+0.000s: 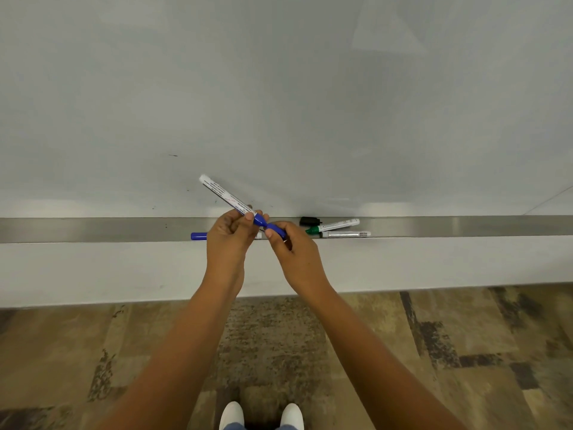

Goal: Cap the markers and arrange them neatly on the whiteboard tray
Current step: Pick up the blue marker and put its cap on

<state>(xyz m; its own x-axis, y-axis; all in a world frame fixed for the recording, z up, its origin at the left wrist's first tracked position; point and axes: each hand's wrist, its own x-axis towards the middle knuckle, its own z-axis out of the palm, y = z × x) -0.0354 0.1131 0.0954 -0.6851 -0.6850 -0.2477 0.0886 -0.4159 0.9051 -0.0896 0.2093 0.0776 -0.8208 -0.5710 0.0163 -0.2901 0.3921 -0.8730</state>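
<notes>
while the left hand [231, 234] grips a blue marker [228, 198] near its nib end, barrel slanting up and left against the whiteboard [279, 88], the right hand [291, 252] pinches a blue cap [277, 230] at the marker's tip. cap and nib appear to be touching; whether the cap is seated cannot be told. judged step: capping the blue marker, held just above the tray [93, 229]. the next move calls for a straight push along the barrel's line until the cap closes, then laying the marker flat on the tray, parallel to its edge.

count, left to right on the tray: one blue-capped marker [198, 236], mostly hidden behind the left hand; one loose black cap [307, 220]; one green marker [333, 226], capped, lying askew; one marker with a pale barrel [347, 234], its left end hidden, likely the black cap's owner. markers in all: four. loose caps: one, besides the one in hand. judged progress: roughly midway, alignment outstanding.
</notes>
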